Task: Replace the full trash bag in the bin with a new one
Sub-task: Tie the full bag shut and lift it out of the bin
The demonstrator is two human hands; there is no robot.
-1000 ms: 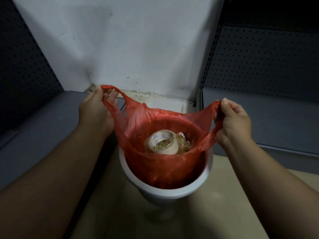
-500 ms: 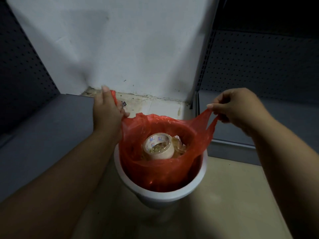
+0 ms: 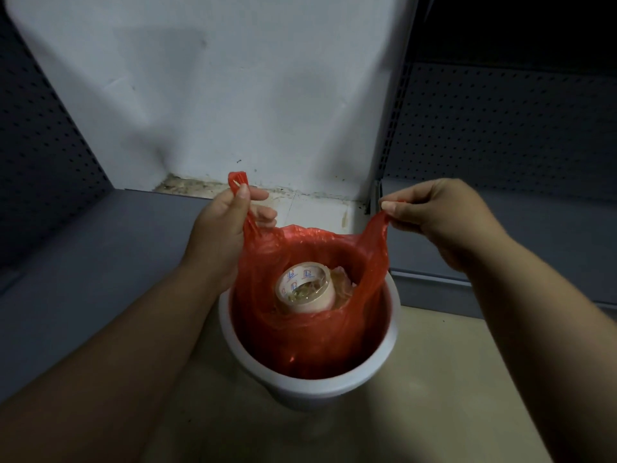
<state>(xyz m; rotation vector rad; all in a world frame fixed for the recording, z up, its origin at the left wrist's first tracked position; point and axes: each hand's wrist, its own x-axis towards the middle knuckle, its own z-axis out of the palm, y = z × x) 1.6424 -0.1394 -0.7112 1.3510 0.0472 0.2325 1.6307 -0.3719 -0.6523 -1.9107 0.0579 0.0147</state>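
Red thin plastic trash bag (image 3: pixel 310 332) sits inside a round white plastic bin (image 3: pixel 310 389), each handle pinched by curled fingers: left hand (image 3: pixel 223 228) and right hand (image 3: pixel 440 222) above the rim.

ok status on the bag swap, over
Left hand and right hand each pinching the bag at its top. Bag sits in the bin, tape roll inside. Nothing seen blocking a lift.
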